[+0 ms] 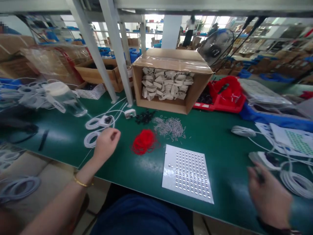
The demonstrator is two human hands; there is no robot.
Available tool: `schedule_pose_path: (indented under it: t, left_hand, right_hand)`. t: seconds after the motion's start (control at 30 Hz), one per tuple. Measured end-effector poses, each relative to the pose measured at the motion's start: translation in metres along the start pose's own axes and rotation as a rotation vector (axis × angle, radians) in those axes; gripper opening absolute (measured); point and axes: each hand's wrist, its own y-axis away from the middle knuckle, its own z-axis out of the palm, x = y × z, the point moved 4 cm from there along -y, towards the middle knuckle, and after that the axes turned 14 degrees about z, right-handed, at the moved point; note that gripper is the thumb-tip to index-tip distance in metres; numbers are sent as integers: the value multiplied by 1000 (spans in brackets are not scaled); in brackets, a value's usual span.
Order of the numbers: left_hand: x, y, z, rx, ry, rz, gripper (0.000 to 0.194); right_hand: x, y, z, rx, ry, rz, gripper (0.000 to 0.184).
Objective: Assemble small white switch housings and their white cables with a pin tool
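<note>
My left hand [106,145] is closed with curled fingers above the table, beside a white cable coil [90,139]; anything inside it is hidden. Just beyond it lies another coiled cable with a white housing [104,120]. My right hand [271,195] is blurred at the right, its fingers curled around something dark that I cannot make out. It is close to a white device [261,160] with a coiled white cable [297,182]. Between my hands lie a red pile of thin bands or rings [144,141] and a white sheet [168,179] bearing rows of small clear dots.
Small metal pins [172,127] and black parts [144,117] lie in heaps before an open cardboard box [158,105] of white housings. Behind to the right are a red bin [227,98] and a fan [216,49]. Metal posts [113,42] rise at the back left.
</note>
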Motion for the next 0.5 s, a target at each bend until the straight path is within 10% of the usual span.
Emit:
schedule_pose_path:
  t: [0.2, 0.5]
  left_hand:
    - [66, 8, 45, -175, 248, 203, 18]
    - [145, 5, 131, -495, 281, 585, 14]
  right_hand:
    - [-116, 103, 57, -522, -126, -319, 27]
    - [-186, 115, 91, -612, 248, -285, 22]
